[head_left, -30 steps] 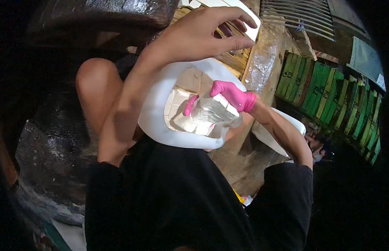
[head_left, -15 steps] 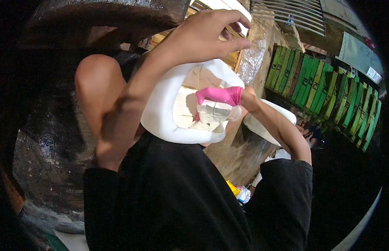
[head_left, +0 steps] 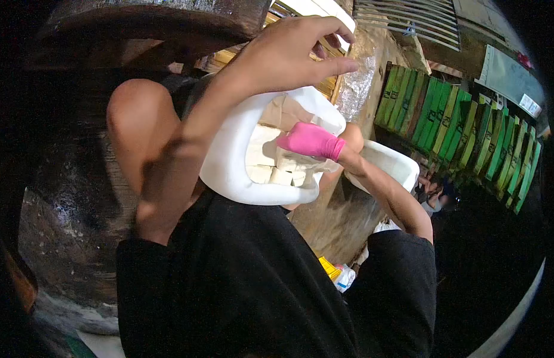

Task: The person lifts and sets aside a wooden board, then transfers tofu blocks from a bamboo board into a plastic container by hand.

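Note:
My right hand [head_left: 313, 141], in a pink glove, reaches into a white plastic container [head_left: 224, 156] with a wide cut opening. White blocks [head_left: 262, 154] that look like tofu lie inside. The gloved hand is over blocks on the right side of the opening, back of the hand up. Its fingers are hidden beneath it, so whether it grips a block cannot be seen. Above the container's far rim, my bare left hand [head_left: 304, 52] hangs with fingers apart and slightly bent, holding nothing.
Another white container [head_left: 391, 160] stands right of my right forearm. Farther right is a row of green-painted wooden boards [head_left: 441, 116] with black lettering. A dark, round-edged surface [head_left: 152, 21] lies at the upper left. A yellow packet [head_left: 329, 268] lies near my right sleeve.
The gloved hand has turned back-up and lowered over the blocks; the blocks visible in it before are now hidden or among the others. My left hand has barely moved.

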Demonstrator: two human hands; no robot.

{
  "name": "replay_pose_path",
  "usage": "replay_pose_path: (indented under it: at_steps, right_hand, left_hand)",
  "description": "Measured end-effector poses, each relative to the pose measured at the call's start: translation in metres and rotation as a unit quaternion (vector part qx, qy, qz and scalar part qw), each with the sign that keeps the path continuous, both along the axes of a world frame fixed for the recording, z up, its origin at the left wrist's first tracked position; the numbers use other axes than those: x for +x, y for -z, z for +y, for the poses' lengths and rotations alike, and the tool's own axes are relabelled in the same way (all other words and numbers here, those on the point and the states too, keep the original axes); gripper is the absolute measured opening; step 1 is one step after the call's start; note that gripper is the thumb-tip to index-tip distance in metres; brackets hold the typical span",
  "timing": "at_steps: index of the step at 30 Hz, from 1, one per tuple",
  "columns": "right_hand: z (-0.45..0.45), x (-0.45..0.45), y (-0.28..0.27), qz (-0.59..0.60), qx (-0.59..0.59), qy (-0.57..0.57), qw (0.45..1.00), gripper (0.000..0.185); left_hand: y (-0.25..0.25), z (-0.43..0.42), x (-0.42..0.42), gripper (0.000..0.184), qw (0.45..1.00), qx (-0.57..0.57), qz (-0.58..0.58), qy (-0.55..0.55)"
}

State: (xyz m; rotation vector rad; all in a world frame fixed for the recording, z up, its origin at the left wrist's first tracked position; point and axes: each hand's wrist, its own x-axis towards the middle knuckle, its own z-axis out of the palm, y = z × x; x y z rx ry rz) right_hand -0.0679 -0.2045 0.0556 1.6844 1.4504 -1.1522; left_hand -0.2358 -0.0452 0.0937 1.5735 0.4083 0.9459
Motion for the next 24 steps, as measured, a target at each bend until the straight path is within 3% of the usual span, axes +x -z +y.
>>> replay_pose_path:
  at_steps: [3,8,11,14,17,20,24]
  right_hand:
    - [0.011,-0.020,-0.029,-0.036,0.002,0.009,0.999,0.048]
    - [0.011,-0.022,-0.029,-0.048,0.028,-0.055,0.997,0.046]
    - [0.026,-0.041,-0.049,-0.107,-0.036,-0.023,0.993,0.050]
    - [0.016,-0.027,-0.036,-0.103,-0.030,-0.108,0.988,0.049]
    - [0.009,-0.029,-0.032,-0.110,0.021,-0.072,0.991,0.050]
    - [-0.003,-0.029,-0.027,-0.122,0.152,-0.024,0.981,0.049]
    - [-0.017,-0.024,-0.021,-0.110,0.274,-0.056,0.954,0.047]
  left_hand:
    - [0.003,-0.001,0.002,0.040,1.000,-0.010,-0.001,-0.001]
    - [0.004,-0.001,0.002,0.039,1.000,0.001,-0.002,-0.008]
    - [0.004,-0.001,0.003,0.038,1.000,-0.004,0.000,-0.006]
    - [0.004,-0.002,0.003,0.037,1.000,-0.008,-0.005,-0.007]
    - [0.004,-0.001,0.001,0.036,1.000,0.001,-0.003,-0.010]
    - [0.005,0.000,0.002,0.036,1.000,0.002,-0.003,-0.014]
    - [0.008,0.001,0.004,0.037,1.000,0.008,0.002,-0.023]
